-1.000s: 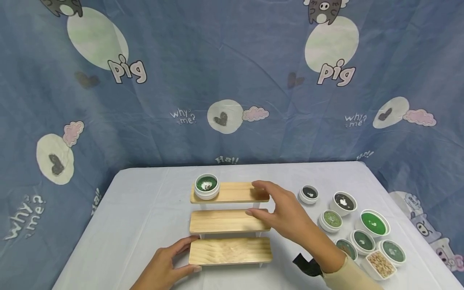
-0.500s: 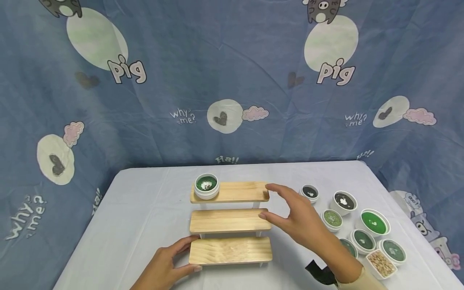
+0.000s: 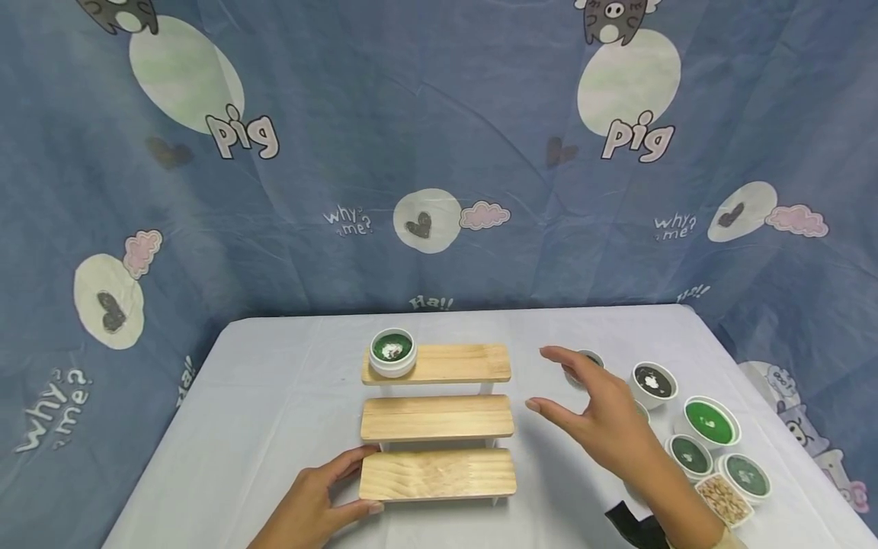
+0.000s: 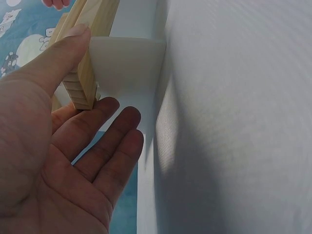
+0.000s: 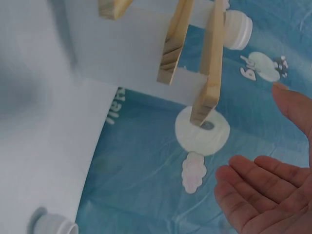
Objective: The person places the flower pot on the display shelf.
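A three-tier stand (image 3: 437, 418) with wooden shelves on pale side supports stands in the middle of the table. My left hand (image 3: 315, 492) holds the left end of its lowest shelf (image 4: 84, 90). In the left wrist view the thumb lies on one edge of the wood and the fingers reach round the other side. A white jar (image 3: 392, 353) with dark green contents and a pale patch sits at the left of the top shelf. My right hand (image 3: 613, 423) hovers right of the stand, thumb and fingers apart, holding nothing. It partly hides a small white jar (image 3: 594, 357).
To the right several white cups stand in a group, among them a bright green one (image 3: 709, 422) and a dark one (image 3: 654, 383). A square cup of beige pieces (image 3: 724, 499) is in front. A blue printed cloth (image 3: 425, 114) hangs behind the white table (image 3: 288, 396).
My right hand has drawn away from the right end of the stand and moved right towards the cups. My left hand stays at the lowest shelf.
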The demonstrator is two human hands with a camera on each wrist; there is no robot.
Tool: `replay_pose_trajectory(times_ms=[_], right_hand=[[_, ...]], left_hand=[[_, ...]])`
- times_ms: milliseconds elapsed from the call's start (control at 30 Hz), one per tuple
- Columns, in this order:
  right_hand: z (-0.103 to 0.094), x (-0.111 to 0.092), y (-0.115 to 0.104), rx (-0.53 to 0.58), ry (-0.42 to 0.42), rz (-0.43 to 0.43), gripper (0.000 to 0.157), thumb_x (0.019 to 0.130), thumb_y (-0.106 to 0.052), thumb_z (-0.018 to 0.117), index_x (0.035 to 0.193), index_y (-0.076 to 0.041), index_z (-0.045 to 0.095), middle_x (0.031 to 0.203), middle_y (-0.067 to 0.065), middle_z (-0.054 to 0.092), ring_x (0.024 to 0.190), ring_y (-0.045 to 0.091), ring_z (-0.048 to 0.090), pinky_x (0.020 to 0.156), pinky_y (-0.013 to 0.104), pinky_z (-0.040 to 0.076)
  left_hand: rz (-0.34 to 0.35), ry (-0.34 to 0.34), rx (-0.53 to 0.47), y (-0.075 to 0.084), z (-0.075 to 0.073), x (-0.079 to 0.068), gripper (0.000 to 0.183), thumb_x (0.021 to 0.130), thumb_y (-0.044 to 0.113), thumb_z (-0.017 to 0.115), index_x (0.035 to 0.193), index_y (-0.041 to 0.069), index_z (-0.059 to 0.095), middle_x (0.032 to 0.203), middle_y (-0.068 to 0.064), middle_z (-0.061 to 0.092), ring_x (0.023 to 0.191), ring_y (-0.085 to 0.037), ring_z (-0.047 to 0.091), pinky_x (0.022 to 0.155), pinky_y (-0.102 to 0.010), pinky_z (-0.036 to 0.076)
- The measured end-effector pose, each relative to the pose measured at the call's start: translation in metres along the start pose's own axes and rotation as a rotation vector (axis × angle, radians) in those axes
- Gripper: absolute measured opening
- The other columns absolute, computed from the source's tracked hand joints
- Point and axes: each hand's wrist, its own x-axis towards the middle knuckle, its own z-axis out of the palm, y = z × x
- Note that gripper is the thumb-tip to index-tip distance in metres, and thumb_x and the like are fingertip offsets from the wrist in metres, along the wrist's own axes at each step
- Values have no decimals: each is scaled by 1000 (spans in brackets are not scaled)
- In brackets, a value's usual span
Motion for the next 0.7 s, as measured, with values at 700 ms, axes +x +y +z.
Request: replay_pose_trajectory(times_ms=[700], right_hand=[[-11,-21,19,-36,48,47,63,82,-26,93,137,-12,65,132,2,70,118,29,68,102,6,40]], left_hand=[[-88,-39,-17,3,-2,1,66,85,46,85,140,14,64,137,-6,69,124,-20,65,102,-31,54]])
